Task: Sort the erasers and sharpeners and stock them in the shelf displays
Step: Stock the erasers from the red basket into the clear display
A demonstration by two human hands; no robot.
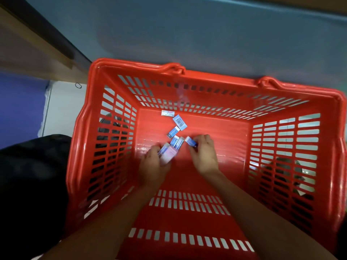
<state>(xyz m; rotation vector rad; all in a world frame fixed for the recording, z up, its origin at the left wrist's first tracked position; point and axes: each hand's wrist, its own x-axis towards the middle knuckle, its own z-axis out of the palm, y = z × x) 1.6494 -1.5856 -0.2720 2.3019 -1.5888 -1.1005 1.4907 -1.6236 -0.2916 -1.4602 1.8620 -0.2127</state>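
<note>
Item: red basket (216,77), slotted plastic, seen from above, standing on a blue-grey floor (206,34). Both carry handles lie folded down against the far rim.

Contents, basket bottom, far-left part:
- white-and-red eraser (167,113), flat, nearest the far wall.
- barcode eraser (179,122), just beside it, barcode face up, tilted.
- blue eraser (174,131), flat, just below the barcode eraser.
- pair of erasers (177,142), blue sleeves, lying side by side between the two hands.

Hands, both reaching down into the basket:
- left hand (154,163): fingers curled round a bundle of erasers (168,154), blue and pink sleeves, held together; the count cannot be told.
- right hand (203,154): thumb and fingertips pinching one blue-sleeved eraser (191,142) by its near end, the white end pointing toward the pair.

No sharpener can be made out among the pieces.

Surroundings: wooden shelf edge (47,45) at upper left; dark clothing (28,184) at left, outside the basket wall; small black loop (78,85) on the pale floor strip by the basket's far-left corner.
</note>
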